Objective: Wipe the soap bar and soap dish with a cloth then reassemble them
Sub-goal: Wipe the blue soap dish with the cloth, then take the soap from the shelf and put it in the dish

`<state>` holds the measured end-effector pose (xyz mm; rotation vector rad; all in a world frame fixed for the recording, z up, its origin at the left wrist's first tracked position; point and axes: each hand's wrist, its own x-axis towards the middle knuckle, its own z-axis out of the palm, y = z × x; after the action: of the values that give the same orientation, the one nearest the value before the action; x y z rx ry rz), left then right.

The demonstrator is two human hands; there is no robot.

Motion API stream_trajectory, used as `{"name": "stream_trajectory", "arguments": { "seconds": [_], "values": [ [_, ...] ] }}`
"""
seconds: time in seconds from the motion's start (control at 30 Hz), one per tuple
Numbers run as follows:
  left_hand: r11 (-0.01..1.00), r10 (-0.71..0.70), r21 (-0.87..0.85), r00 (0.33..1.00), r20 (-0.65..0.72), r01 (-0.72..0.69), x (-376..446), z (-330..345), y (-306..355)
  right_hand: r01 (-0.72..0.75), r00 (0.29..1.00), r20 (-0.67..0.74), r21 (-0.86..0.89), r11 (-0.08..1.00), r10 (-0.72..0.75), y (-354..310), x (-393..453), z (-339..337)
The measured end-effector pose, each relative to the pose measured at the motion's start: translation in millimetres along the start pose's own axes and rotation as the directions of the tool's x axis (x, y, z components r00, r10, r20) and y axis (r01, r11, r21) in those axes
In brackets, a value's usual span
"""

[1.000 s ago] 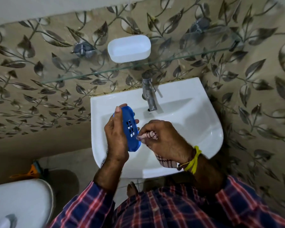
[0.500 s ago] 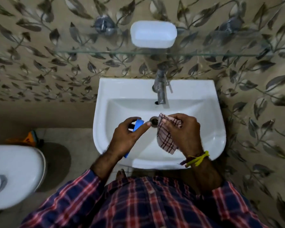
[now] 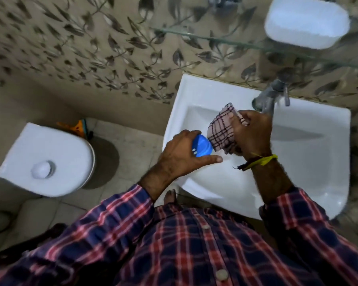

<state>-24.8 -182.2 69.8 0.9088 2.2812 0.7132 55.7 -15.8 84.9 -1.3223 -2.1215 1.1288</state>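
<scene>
Gripping blue soap dish (image 3: 202, 145) w/ left hand (image 3: 181, 153), right hand (image 3: 251, 133) clutching cloth (image 3: 220, 131) just beside it

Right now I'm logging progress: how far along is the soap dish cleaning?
Done: the dish is apart, with the white base sitting on the glass shelf. In hand: the left hand holds the blue insert over the sink, and the right hand holds the checked cloth against it. Left: putting the parts back together; no soap bar is visible.
</scene>
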Motion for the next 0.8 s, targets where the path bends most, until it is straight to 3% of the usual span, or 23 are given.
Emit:
{"name": "stream_trajectory", "arguments": {
  "seconds": [0.1, 0.27, 0.33, 0.43, 0.5, 0.63, 0.8],
  "values": [
    [1.000, -0.029, -0.012, 0.999, -0.023, 0.028, 2, -12, -9, -0.151, 0.989, 0.023, 0.182, 0.972, 0.149, -8, 39, 31],
    [1.000, -0.015, 0.000, 1.000, -0.027, 0.015, 3, -34, -24, -0.310, 0.950, 0.164, 0.573, 0.759, 0.264, -29, 110, 80],
    [0.999, -0.027, 0.019, 0.999, -0.034, 0.028, 5, -42, -28, -0.287, 0.958, 0.132, 0.516, 0.807, 0.256, -9, 142, 106],
    [0.998, -0.027, 0.049, 0.999, -0.040, 0.029, 11, -50, -32, -0.351, 0.936, 0.076, 0.166, 0.921, 0.343, -3, 140, 106],
    [0.999, -0.031, 0.042, 0.999, -0.039, 0.033, 16, -51, -30, -0.291, 0.955, -0.034, 0.073, 0.954, 0.294, -5, 121, 97],
    [0.996, -0.075, -0.057, 0.995, -0.058, 0.072, 30, -43, -19, -0.072, 0.991, -0.111, 0.002, 0.997, 0.072, -2, 81, 84],
    [0.906, -0.150, -0.402, 0.989, -0.010, 0.133, 41, -26, -1, -0.072, 0.995, -0.054, 0.177, 0.982, 0.082, 13, 36, 58]
  ]
}}
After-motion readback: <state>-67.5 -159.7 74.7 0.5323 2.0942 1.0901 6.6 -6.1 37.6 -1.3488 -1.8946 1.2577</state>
